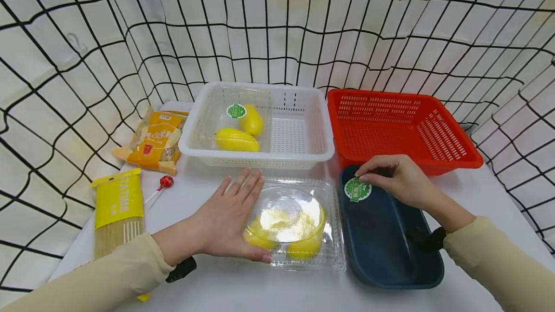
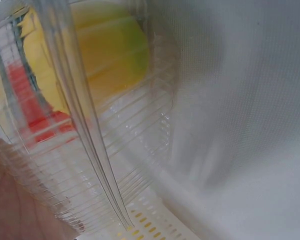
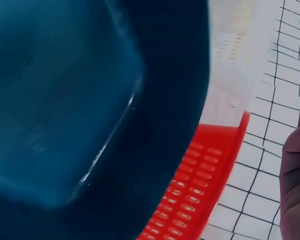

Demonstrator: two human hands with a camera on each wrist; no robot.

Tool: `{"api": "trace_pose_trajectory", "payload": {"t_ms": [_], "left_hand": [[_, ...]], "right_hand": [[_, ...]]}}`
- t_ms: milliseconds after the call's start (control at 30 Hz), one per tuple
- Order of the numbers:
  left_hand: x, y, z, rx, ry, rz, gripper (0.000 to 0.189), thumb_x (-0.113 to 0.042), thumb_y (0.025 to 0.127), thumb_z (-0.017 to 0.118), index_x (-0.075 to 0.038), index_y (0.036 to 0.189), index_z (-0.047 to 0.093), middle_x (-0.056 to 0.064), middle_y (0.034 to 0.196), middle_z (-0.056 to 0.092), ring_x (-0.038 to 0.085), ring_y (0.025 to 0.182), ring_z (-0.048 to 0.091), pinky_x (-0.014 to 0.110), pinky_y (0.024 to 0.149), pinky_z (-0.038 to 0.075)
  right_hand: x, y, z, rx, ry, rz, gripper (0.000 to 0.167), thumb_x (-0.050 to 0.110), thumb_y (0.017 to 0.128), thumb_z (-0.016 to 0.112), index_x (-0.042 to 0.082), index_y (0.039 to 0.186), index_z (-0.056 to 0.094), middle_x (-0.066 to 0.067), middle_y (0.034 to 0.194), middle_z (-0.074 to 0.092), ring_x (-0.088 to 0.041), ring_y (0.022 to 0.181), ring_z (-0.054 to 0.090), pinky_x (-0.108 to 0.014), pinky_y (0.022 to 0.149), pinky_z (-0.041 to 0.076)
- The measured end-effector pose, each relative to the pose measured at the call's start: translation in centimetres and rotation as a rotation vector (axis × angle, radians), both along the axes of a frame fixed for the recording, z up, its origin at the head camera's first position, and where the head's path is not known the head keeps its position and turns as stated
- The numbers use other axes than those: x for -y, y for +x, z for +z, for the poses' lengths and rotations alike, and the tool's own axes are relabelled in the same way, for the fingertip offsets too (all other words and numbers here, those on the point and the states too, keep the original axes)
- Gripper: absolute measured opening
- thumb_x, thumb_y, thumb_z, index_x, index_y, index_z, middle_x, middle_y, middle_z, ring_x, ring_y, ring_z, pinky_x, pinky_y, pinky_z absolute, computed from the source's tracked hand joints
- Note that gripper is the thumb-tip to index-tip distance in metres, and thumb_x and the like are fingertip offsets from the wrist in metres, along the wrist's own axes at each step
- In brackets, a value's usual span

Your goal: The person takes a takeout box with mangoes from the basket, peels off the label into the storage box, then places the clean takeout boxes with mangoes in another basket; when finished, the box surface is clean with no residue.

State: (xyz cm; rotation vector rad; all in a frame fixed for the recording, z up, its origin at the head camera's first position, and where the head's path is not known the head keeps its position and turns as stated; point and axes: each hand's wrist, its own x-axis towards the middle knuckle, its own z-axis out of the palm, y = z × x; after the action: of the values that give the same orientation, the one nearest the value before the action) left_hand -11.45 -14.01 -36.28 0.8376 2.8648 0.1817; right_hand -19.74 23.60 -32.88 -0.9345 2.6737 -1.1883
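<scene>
My left hand (image 1: pixel 227 215) lies flat with spread fingers on the left side of a lidded clear plastic box (image 1: pixel 331 225). Inside the box are yellow fruits (image 1: pixel 305 247), partly hidden by glare on the lid. A yellow fruit (image 2: pixel 110 50) also shows through ridged clear plastic in the left wrist view. Between thumb and fingertips, my right hand (image 1: pixel 396 177) pinches a round green-and-white sticker (image 1: pixel 357 190) above the far end of a dark blue tub (image 1: pixel 381 240). The right wrist view catches part of that hand (image 3: pixel 295 175) at its right edge.
Behind stands a white basket (image 1: pixel 299 134) holding another clear box with yellow fruits (image 1: pixel 237 139) and a green sticker (image 1: pixel 236 110). Beside it is a red basket (image 1: pixel 403 129). At left lie an orange food bag (image 1: pixel 158 138), a red lollipop (image 1: pixel 165 182) and a yellow-wrapped noodle pack (image 1: pixel 119 201). Black netting surrounds the table.
</scene>
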Motion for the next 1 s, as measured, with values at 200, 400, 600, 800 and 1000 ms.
{"api": "trace_pose_trajectory", "payload": {"t_ms": [200, 400, 600, 800, 1000], "left_hand": [[0.1, -0.1, -0.1, 0.017, 0.000, 0.010, 0.139, -0.091, 0.069, 0.060, 0.004, 0.161, 0.019, 0.020, 0.171, 0.012, 0.041, 0.159, 0.007, 0.066, 0.124, 0.017], [0.2, -0.1, -0.3, 0.002, -0.009, 0.006, 0.140, -0.095, 0.069, 0.055, 0.005, 0.161, 0.019, 0.021, 0.171, 0.013, 0.042, 0.159, 0.010, 0.067, 0.123, 0.019], [0.1, -0.1, -0.3, -0.021, -0.010, -0.001, 0.140, -0.095, 0.069, 0.054, 0.005, 0.160, 0.020, 0.021, 0.171, 0.014, 0.042, 0.159, 0.011, 0.067, 0.123, 0.020], [0.1, 0.0, -0.4, -0.046, -0.006, -0.006, 0.140, -0.095, 0.069, 0.054, 0.006, 0.160, 0.022, 0.022, 0.170, 0.017, 0.042, 0.158, 0.014, 0.066, 0.122, 0.023], [0.1, 0.0, -0.4, -0.082, -0.015, -0.018, 0.140, -0.097, 0.069, 0.052, 0.006, 0.159, 0.024, 0.023, 0.169, 0.019, 0.043, 0.157, 0.016, 0.064, 0.121, 0.026]], "right_hand": [[-0.6, -0.4, -0.8, 0.104, 0.032, -0.046, 0.014, 0.010, 0.094, 0.072, 0.007, 0.107, 0.078, -0.006, 0.095, 0.077, -0.021, 0.080, 0.066, -0.022, 0.075, 0.060], [-0.8, -1.0, -2.5, 0.154, 0.164, -0.115, 0.015, 0.018, 0.098, 0.069, 0.008, 0.106, 0.076, -0.002, 0.092, 0.073, -0.018, 0.082, 0.060, -0.018, 0.076, 0.056], [-0.5, -1.4, -4.4, 0.131, 0.245, -0.134, 0.009, 0.015, 0.100, 0.066, 0.007, 0.098, 0.071, 0.000, 0.084, 0.066, -0.013, 0.075, 0.055, -0.023, 0.067, 0.050], [-0.1, -2.2, -5.5, 0.228, 0.293, -0.142, 0.012, 0.014, 0.101, 0.064, 0.005, 0.097, 0.070, -0.003, 0.083, 0.065, -0.013, 0.072, 0.051, -0.028, 0.065, 0.044], [-0.2, -3.0, -6.2, 0.261, 0.317, -0.112, 0.011, 0.009, 0.099, 0.064, 0.001, 0.100, 0.072, -0.005, 0.086, 0.068, -0.013, 0.072, 0.054, -0.030, 0.066, 0.047]]}}
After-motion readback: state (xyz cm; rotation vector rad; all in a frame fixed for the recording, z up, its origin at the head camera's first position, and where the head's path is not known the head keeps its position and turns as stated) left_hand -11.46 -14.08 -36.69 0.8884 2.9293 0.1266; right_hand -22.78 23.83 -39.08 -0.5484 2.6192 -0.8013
